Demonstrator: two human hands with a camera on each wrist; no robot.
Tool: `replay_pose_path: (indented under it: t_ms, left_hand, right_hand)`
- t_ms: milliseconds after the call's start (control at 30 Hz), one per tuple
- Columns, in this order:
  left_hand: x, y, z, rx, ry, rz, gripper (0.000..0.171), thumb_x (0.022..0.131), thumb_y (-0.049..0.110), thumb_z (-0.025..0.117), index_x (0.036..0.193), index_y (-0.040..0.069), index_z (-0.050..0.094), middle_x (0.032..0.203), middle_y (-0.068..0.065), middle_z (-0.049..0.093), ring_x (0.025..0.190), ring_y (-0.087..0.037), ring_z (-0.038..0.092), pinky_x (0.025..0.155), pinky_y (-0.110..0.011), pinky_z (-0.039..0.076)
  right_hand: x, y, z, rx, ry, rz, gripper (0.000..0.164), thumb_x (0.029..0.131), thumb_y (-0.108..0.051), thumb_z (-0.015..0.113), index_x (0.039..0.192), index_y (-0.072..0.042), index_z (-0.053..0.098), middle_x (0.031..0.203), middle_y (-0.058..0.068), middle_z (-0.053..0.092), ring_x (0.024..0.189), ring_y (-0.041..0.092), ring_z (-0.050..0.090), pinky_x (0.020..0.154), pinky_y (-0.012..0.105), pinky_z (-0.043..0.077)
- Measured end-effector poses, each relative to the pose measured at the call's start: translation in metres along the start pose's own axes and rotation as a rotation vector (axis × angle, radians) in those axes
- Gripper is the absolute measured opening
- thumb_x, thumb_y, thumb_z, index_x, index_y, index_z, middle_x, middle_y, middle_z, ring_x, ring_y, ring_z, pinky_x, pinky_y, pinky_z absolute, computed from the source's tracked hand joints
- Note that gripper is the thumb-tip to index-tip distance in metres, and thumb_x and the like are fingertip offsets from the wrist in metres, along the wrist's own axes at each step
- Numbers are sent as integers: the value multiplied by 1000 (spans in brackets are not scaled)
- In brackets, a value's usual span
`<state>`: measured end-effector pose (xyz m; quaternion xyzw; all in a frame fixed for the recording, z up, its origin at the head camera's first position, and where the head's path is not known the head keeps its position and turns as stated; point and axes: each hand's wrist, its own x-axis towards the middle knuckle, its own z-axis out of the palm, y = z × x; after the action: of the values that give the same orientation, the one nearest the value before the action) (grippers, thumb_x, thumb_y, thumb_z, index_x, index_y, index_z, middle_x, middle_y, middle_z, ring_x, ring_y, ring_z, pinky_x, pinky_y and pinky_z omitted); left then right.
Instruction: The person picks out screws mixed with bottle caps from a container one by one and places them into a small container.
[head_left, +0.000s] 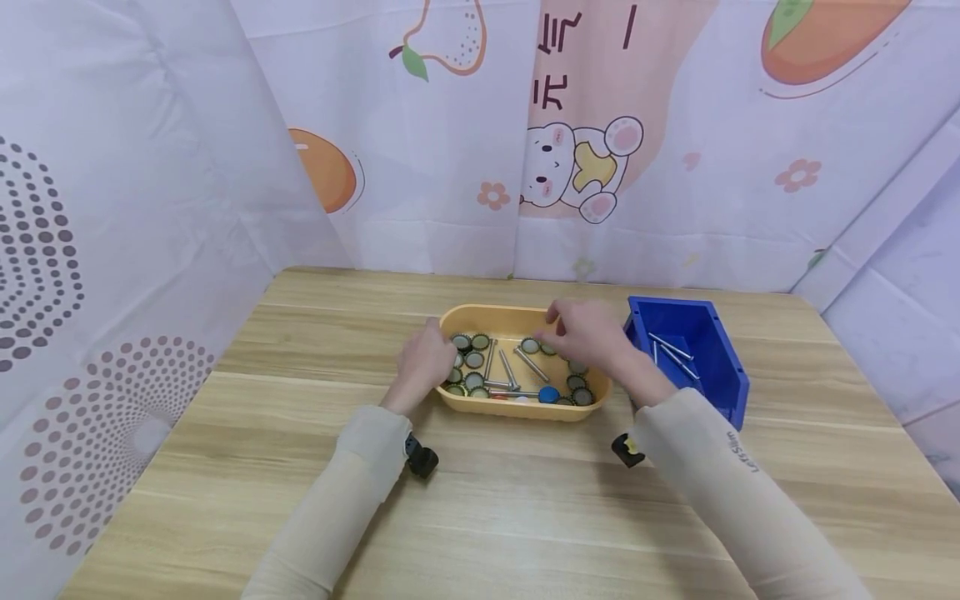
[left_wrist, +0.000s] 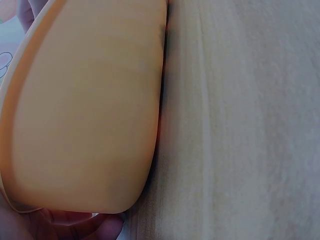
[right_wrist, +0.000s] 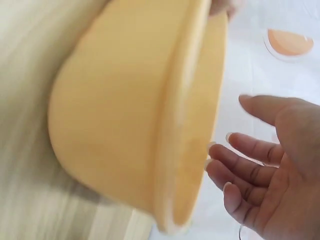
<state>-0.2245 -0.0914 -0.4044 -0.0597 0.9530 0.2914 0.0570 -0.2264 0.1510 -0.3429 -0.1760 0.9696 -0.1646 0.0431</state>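
A yellow oval tub [head_left: 517,410] stands on the table, with crown bottle caps [head_left: 474,381] and several long silver screws [head_left: 531,364] inside. One blue cap [head_left: 549,394] lies near the tub's front wall. My left hand [head_left: 425,358] grips the tub's left end; in the left wrist view its curled fingers [left_wrist: 107,227] are against that end. Over the tub's right half hovers my right hand [head_left: 588,333], hiding some caps. The right wrist view shows its fingers [right_wrist: 250,170] loosely bent and thumb apart, with nothing held.
Right of the tub sits a blue bin [head_left: 735,383] holding several screws [head_left: 678,362]; my right forearm partly covers its near left side. A printed curtain [head_left: 450,167] hangs behind the wooden table [head_left: 495,500].
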Motion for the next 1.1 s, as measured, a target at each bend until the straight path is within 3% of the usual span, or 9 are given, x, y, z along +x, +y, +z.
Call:
replay_pose_path:
  t_ms: [367, 600, 933, 1100]
  left_hand:
    - [2, -1, 2, -17, -4, -11, 40, 97, 22, 43, 132, 3, 46, 88, -8, 60, 76, -25, 59, 64, -35, 42]
    - [1, 0, 2, -22, -6, -11, 40, 96, 21, 43, 132, 3, 46, 89, -9, 61, 78, -26, 59, 66, -36, 42]
    - [0, 1, 0, -7, -2, -1, 42, 95, 21, 43, 132, 2, 46, 93, -11, 61, 81, -27, 60, 66, -37, 44]
    - [0, 1, 1, -16, -2, -4, 42, 95, 21, 44, 133, 3, 46, 92, -10, 62, 82, -26, 60, 69, -38, 45]
  right_hand:
    - [0, -26, 37, 86, -162, -207, 44, 91, -37, 69, 121, -5, 60, 112, 13, 65, 102, 26, 64, 86, 42, 53]
    - [1, -32, 55, 55, -202, -281, 38, 90, -36, 71, 115, -9, 63, 105, 9, 63, 93, 19, 59, 82, 37, 50]
    - [8, -27, 64, 77, -296, -221, 26, 90, -28, 72, 110, -13, 66, 100, 2, 60, 91, 15, 56, 84, 34, 49]
    - [9, -25, 66, 67, -310, -197, 20, 89, -32, 72, 100, -15, 66, 91, -2, 63, 83, 13, 57, 76, 32, 49]
